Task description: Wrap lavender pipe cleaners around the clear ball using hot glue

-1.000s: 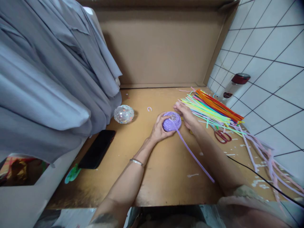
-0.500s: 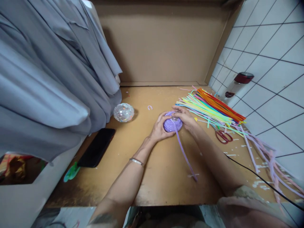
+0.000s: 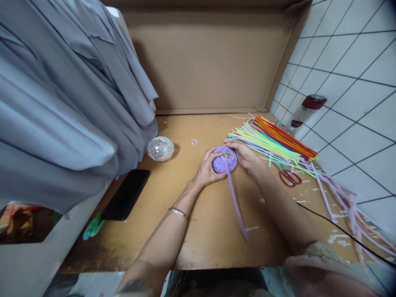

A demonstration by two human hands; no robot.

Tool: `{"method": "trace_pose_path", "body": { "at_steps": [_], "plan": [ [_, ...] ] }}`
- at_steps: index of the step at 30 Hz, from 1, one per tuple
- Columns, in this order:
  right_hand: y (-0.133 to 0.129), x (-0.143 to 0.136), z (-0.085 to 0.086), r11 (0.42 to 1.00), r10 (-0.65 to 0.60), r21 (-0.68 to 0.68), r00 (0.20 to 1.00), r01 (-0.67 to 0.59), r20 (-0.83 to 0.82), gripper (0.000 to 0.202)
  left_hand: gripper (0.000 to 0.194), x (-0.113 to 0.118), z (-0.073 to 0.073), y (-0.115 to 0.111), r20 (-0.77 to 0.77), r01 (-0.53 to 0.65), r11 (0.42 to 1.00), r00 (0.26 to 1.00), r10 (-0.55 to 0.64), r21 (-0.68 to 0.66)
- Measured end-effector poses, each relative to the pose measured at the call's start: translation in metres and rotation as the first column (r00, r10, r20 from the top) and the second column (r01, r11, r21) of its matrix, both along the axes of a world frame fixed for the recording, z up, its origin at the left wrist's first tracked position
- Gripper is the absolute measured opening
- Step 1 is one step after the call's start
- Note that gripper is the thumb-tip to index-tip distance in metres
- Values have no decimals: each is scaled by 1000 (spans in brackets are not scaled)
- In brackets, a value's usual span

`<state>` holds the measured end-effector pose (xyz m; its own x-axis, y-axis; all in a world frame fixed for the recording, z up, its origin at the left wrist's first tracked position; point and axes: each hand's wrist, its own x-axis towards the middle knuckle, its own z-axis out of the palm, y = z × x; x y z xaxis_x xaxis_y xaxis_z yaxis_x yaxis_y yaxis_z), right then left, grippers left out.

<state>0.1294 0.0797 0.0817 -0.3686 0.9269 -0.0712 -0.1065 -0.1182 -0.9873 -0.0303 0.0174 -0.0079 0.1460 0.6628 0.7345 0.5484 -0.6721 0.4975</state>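
Note:
A ball wound with purple pipe cleaner (image 3: 220, 166) is held low over the middle of the table. A clear, shiny patch shows at its top, inside the coils. My left hand (image 3: 206, 168) is closed around its left side, fingers over the top edge and thumb below. Against its far right side, my right hand (image 3: 244, 156) cups the ball with bent fingers; their tips are partly hidden. From the top of the ball a loose pipe cleaner end (image 3: 235, 202) hangs down towards the table's front edge.
A clear faceted ball (image 3: 161, 148) and a black phone (image 3: 126, 194) lie to the left, near a green clip (image 3: 93, 227). Right are colourful pipe cleaners (image 3: 272, 140), red-handled scissors (image 3: 291, 178), a bottle (image 3: 305, 111) and a black cable (image 3: 334, 227). Grey cloth (image 3: 77, 103) hangs left.
My right fingers have drawn back from the top of the ball to its right side, baring the clear patch. The loose pipe cleaner end has swung a little left.

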Motion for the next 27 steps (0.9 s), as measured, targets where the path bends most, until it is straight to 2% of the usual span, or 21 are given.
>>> {"method": "trace_pose_path", "body": {
  "at_steps": [14,18,23,27],
  "plan": [
    [-2,-6,-2,996,-88,-16,995,88,42,36,79,1,3,0,-8,31,999,999,-31,37],
    [-7,-16,-7,989,-142,59,988,139,61,33,82,0,0,0,-4,-9,1000,1000,9,4],
    [-8,-19,-10,974,-170,143,985,173,-31,24,78,1,-2,1,87,-64,998,994,65,-21],
    [0,-12,-11,906,-281,330,960,265,1,11,76,3,-3,3,175,-110,994,978,110,-7]
  ]
}}
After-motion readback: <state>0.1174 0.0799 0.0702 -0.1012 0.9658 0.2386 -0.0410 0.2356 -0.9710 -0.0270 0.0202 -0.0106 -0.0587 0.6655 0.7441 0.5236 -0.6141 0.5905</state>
